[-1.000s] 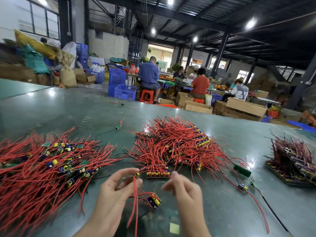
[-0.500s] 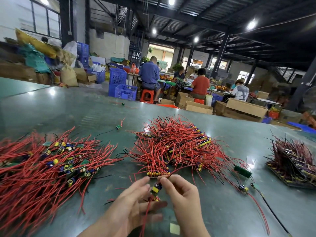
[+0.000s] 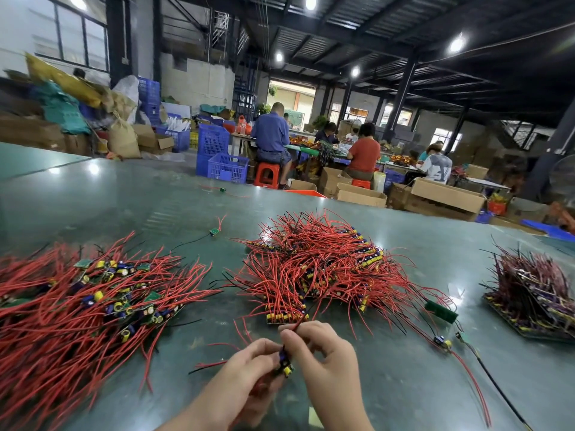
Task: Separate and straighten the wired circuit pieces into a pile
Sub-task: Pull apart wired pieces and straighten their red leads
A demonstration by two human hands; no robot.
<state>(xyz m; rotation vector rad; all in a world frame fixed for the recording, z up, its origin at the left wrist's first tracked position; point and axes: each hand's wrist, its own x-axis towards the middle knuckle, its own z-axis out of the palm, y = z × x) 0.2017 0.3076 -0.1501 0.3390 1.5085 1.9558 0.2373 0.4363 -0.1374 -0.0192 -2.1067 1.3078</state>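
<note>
Hands low at centre, close over green table (image 3: 404, 384), fingertips nearly touching. Left hand (image 3: 245, 377) curled round small circuit piece (image 3: 286, 365), blue and yellow parts showing between both hands. Right hand (image 3: 323, 359) pinching red wire (image 3: 298, 321) between thumb and forefinger, wire running up and away toward centre pile (image 3: 320, 269). More red and black wire ends poking out left of left hand, lying on table.

Centre pile just beyond hands: tangle of red wires, rows of yellow and blue parts along near and right edges. Left pile (image 3: 77, 306) larger and looser, red wires fanned out, green boards and yellow-capped parts scattered through middle. Dark pile (image 3: 535, 290) at far right, wires standing up, well apart from hands.

Loose piece (image 3: 213, 232) with short red and black leads between left and centre piles, farther back. Green board (image 3: 440, 310) right of centre pile, another small wired piece (image 3: 443, 342) just nearer, long red and black leads trailing toward lower right.

Beyond table: seated workers (image 3: 364, 157) at benches, red stools (image 3: 267, 174), blue crates (image 3: 228, 168), cardboard boxes (image 3: 448, 197).
</note>
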